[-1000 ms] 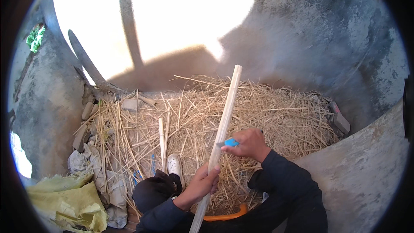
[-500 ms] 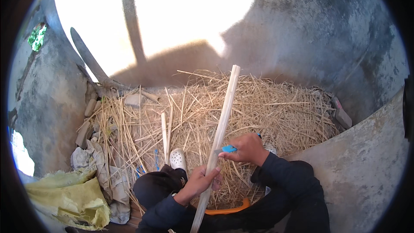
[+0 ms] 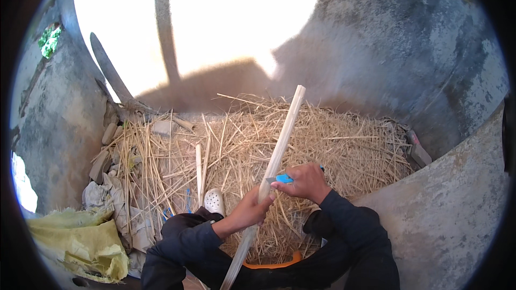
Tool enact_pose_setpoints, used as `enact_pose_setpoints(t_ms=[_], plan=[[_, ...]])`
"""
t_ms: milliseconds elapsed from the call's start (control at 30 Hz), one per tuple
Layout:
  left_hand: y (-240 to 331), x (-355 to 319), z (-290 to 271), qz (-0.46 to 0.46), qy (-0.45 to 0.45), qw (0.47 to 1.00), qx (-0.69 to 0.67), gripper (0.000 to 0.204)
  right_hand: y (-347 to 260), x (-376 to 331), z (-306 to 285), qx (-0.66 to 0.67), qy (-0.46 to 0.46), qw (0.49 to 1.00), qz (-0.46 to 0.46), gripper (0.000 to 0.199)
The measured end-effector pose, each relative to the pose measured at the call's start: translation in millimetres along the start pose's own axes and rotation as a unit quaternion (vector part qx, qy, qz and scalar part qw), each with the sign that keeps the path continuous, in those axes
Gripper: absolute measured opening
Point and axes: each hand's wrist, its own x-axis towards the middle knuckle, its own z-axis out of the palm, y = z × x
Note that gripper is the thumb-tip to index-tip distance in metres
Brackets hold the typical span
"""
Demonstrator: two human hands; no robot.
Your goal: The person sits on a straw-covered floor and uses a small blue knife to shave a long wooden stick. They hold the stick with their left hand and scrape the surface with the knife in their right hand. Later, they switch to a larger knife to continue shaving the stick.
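Note:
A long, pale strip of wood (image 3: 283,142) slants up and away from my lap, its far end over the straw. My left hand (image 3: 248,208) is wrapped round it a little below its middle. In my right hand (image 3: 306,181) is a blue utility knife (image 3: 285,178), gripped with the thumb along the handle. Its short blade meets the wood just above my left hand. The lower end of the strip passes between my legs and runs out at the bottom of the view.
Loose straw (image 3: 338,145) covers the ground ahead. An orange curved thing (image 3: 274,264) lies between my legs, beside my white clog (image 3: 214,202). A yellow-green sack (image 3: 80,241) is at the left. A concrete wall (image 3: 371,59) stands behind, and a sloping slab (image 3: 435,209) is at the right.
My left hand has slid up the wood toward the blade. The strip leans more to the right at its far end, and the knife remains against it.

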Motion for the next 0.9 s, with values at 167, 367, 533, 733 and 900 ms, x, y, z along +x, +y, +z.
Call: enact_pose_setpoints(t_ms=[167, 367, 533, 733, 900], plan=[[1, -6, 1, -0.065, -0.006, 0.995, -0.076, 0.021, 22, 16, 2, -0.034, -0.015, 0.992, 0.117, 0.063], [-6, -5, -7, -0.128, -0.027, 0.980, -0.153, 0.019, -2, -4, 24, 0.024, -0.080, 0.996, 0.030, 0.065], [8, -8, -10, -0.083, -0.027, 0.985, -0.147, 0.020, 9, 7, 21, 0.032, -0.031, 0.999, 0.012, 0.064], [14, -6, -8, -0.086, -0.027, 0.986, -0.141, 0.022, 14, 4, 20, 0.021, -0.004, 0.997, 0.069, 0.062], [5, -10, -8, -0.083, -0.043, 0.983, -0.156, 0.022, 12, 16, 16, -0.003, 0.009, 0.999, 0.041, 0.061]])
